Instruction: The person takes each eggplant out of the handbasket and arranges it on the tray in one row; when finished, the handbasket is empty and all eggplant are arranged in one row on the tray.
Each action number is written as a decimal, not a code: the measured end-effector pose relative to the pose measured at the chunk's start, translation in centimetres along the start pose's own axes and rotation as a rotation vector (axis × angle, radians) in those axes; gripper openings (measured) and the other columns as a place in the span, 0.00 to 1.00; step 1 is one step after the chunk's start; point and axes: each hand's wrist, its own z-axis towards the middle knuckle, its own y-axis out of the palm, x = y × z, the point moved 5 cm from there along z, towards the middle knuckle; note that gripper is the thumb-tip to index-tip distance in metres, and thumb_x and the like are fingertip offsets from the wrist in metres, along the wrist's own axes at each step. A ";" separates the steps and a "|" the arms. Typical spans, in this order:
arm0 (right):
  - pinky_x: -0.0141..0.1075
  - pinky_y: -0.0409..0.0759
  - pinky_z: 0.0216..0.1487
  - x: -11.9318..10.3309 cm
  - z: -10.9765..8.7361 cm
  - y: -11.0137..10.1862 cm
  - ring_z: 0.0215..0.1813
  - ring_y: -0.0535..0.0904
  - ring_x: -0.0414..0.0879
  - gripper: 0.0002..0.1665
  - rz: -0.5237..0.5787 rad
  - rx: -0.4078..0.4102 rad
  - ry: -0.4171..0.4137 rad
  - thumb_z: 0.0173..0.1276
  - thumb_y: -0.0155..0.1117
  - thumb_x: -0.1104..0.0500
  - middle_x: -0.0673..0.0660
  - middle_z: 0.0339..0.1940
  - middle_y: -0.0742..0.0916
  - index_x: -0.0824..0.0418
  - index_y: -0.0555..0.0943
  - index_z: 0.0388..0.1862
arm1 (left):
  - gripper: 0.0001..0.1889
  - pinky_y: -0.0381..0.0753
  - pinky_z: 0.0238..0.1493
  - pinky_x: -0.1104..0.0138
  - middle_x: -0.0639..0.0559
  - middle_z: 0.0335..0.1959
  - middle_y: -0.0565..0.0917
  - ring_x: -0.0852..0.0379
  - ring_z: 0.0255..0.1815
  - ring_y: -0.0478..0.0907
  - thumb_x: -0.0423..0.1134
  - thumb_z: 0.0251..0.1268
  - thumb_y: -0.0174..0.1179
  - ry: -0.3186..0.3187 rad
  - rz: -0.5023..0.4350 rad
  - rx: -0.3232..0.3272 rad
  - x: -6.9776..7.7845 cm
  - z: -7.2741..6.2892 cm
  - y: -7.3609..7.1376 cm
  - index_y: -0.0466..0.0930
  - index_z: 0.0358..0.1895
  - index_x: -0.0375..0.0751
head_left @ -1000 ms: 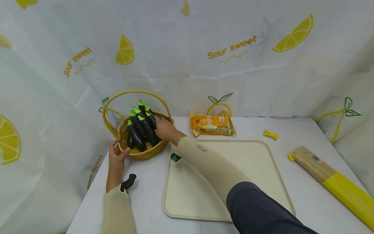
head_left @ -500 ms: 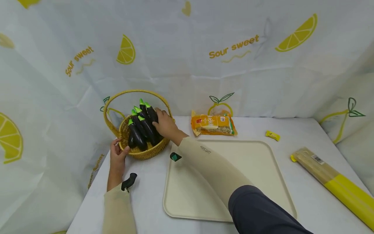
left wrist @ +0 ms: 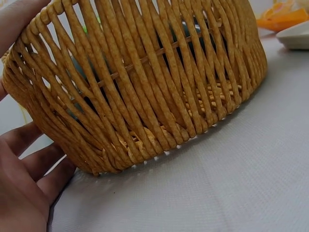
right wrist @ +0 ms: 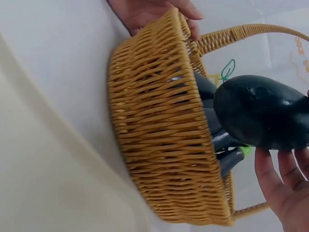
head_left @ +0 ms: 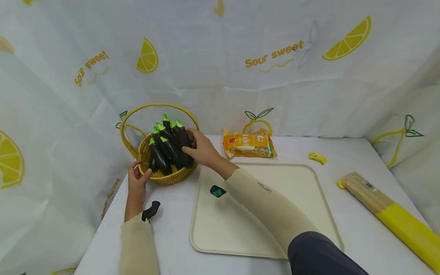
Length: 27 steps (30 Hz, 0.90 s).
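Note:
A wicker basket point(head_left: 172, 178) with a tall arched handle stands at the left of the table, holding several dark eggplants point(head_left: 159, 158) with green caps. My left hand point(head_left: 136, 185) holds its near left rim; in the left wrist view the fingers point(left wrist: 53, 179) lie against the woven wall point(left wrist: 145, 87). My right hand point(head_left: 204, 151) grips one eggplant point(head_left: 184, 143) at the basket's right side. The right wrist view shows this eggplant point(right wrist: 260, 113) raised above the rim, its round end towards the camera, with fingers point(right wrist: 270, 179) along it. Its far part runs out of that view.
A beige tray point(head_left: 213, 236) lies right of the basket, under my right forearm. Behind it is an orange food packet point(head_left: 249, 145). Farther right are a small yellow wrapped piece point(head_left: 317, 157) and a long yellow-and-clear package point(head_left: 388, 206). A printed cloth hangs behind the table.
My right hand has taken hold of an eggplant, lifted it off the others and drawn slightly right and nearer. The left hand stays at the basket rim.

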 end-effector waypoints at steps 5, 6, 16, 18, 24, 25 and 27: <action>0.39 0.75 0.49 2.2 -2.7 -0.2 0.50 0.73 0.45 0.38 0.103 0.031 0.046 0.69 0.63 0.52 0.52 0.53 0.76 0.55 0.60 0.74 | 0.29 0.69 0.57 0.73 0.40 0.70 0.64 0.50 0.64 0.65 0.30 0.68 0.60 0.019 0.000 -0.012 0.1 0.1 0.1 0.56 0.65 0.52; 0.40 0.76 0.49 2.7 -3.3 -0.2 0.51 0.73 0.45 0.37 0.119 0.033 0.063 0.69 0.63 0.52 0.53 0.52 0.76 0.55 0.60 0.74 | 0.29 0.69 0.56 0.74 0.40 0.69 0.64 0.50 0.64 0.65 0.30 0.68 0.59 0.018 -0.001 -0.012 0.1 0.1 0.0 0.56 0.65 0.52; 0.40 0.78 0.40 7.9 -8.9 0.3 0.47 0.75 0.48 0.36 0.224 0.030 0.225 0.68 0.64 0.52 0.55 0.50 0.77 0.55 0.63 0.71 | 0.29 0.69 0.57 0.74 0.40 0.70 0.64 0.49 0.65 0.65 0.30 0.67 0.60 0.025 -0.006 -0.018 -0.2 -0.1 0.1 0.56 0.66 0.51; 0.39 0.78 0.39 8.5 -9.5 0.7 0.46 0.76 0.48 0.36 0.237 0.020 0.245 0.68 0.64 0.52 0.56 0.50 0.77 0.57 0.63 0.71 | 0.29 0.69 0.56 0.74 0.40 0.70 0.64 0.51 0.65 0.66 0.31 0.67 0.60 0.022 0.001 -0.018 -0.2 -0.1 0.1 0.56 0.65 0.52; 0.40 0.77 0.43 9.0 -10.7 1.6 0.44 0.78 0.46 0.38 0.223 -0.017 0.269 0.69 0.63 0.50 0.56 0.48 0.78 0.60 0.61 0.72 | 0.29 0.70 0.54 0.75 0.39 0.68 0.65 0.50 0.62 0.66 0.31 0.68 0.60 0.032 -0.012 -0.021 0.1 0.1 0.1 0.56 0.66 0.49; 0.40 0.76 0.44 9.1 -10.9 1.8 0.44 0.78 0.46 0.38 0.217 -0.028 0.271 0.69 0.63 0.49 0.56 0.48 0.78 0.60 0.60 0.72 | 0.29 0.70 0.54 0.75 0.38 0.68 0.65 0.50 0.62 0.66 0.31 0.68 0.60 0.031 -0.009 -0.020 0.1 0.1 0.0 0.56 0.66 0.49; 0.41 0.75 0.46 9.0 -11.0 2.2 0.44 0.78 0.45 0.39 0.202 -0.045 0.274 0.70 0.62 0.47 0.55 0.48 0.78 0.61 0.60 0.72 | 0.28 0.70 0.54 0.75 0.39 0.68 0.64 0.49 0.63 0.66 0.30 0.68 0.59 0.028 -0.007 -0.016 0.1 0.2 -0.1 0.55 0.66 0.50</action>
